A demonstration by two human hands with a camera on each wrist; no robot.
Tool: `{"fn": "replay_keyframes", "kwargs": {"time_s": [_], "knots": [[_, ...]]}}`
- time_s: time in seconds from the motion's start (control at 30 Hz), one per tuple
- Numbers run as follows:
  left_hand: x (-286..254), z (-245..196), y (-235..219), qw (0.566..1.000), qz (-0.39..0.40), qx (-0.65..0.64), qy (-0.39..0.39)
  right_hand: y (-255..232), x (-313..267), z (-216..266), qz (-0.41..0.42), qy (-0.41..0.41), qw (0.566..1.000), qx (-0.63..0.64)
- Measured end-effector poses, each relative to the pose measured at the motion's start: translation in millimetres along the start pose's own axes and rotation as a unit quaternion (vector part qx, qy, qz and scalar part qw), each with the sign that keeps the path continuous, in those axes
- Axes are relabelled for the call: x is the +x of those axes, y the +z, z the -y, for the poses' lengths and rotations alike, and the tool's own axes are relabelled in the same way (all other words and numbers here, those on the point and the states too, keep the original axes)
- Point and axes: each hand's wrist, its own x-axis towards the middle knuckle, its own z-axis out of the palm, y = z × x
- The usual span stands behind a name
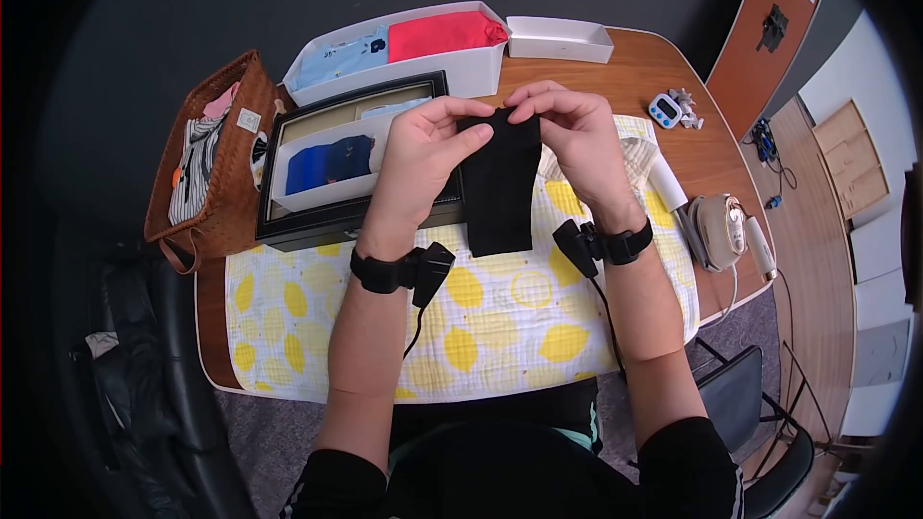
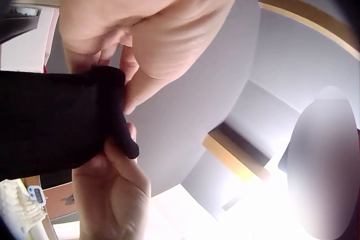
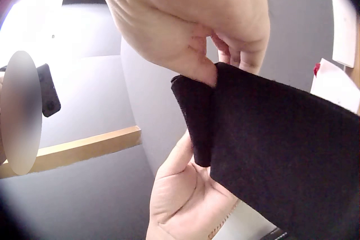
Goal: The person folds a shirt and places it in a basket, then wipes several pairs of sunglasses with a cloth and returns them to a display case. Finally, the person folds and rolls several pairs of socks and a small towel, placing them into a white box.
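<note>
A strip of folded black cloth (image 1: 500,197) hangs lengthwise over the patterned cloth in the head view. My left hand (image 1: 423,159) pinches its top left corner between thumb and fingers. At the top right corner, my right hand (image 1: 580,139) pinches it too. In the left wrist view, the upper edge of the black cloth (image 2: 50,122) is turned over into a narrow fold, and my right hand (image 2: 112,195) shows below it. The right wrist view shows the folded-over flap between both thumbs, with my left hand (image 3: 188,195) on the far side.
A white cloth with yellow lemons (image 1: 481,327) covers the table front. Left stand a wicker basket (image 1: 226,187) of clothes and a black case (image 1: 361,221) bearing a white bin (image 1: 288,200). Behind are a long white bin (image 1: 486,77) and a tray (image 1: 562,53). Right: timer (image 1: 663,111), steamer (image 1: 716,231).
</note>
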Motion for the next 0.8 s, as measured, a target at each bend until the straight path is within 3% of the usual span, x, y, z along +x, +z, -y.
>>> {"fn": "replay_keyframes", "kwargs": {"time_s": [0.03,0.13,0.2,0.23,0.37,0.43,0.63,0.8], "knots": [[-0.1,1.1,1.4,0.999,-0.003,0.026,0.046,-1.5,0.2,-0.9,0.0,0.0,1.0,0.0],[1.2,1.6,3.4,0.997,-0.02,0.024,0.064,-4.1,1.3,-2.2,0.005,0.01,0.999,0.034],[-0.2,-0.2,9.2,0.995,-0.028,0.035,0.087,-3.6,1.4,2.4,-0.014,0.115,0.975,0.188],[-1.1,-1.2,11.8,0.992,-0.035,0.047,0.11,-1.1,0.8,4.5,-0.014,0.115,0.975,0.188],[-2.3,-1.3,17.4,0.988,-0.036,0.078,0.128,3.0,-1.5,3.0,0.036,0.112,0.992,0.046],[-0.9,0.6,21.3,0.979,-0.082,0.073,0.175,2.4,-2.2,2.1,0.058,0.109,0.992,0.005],[1.2,6.7,21.4,0.995,-0.014,0.001,0.094,13.5,-3.7,3.9,-0.024,0.03,0.999,0.02],[-2.5,10.9,29.5,0.995,-0.004,0.003,0.1,26.4,-9.2,4.2,-0.037,0.01,0.998,-0.041]]}}
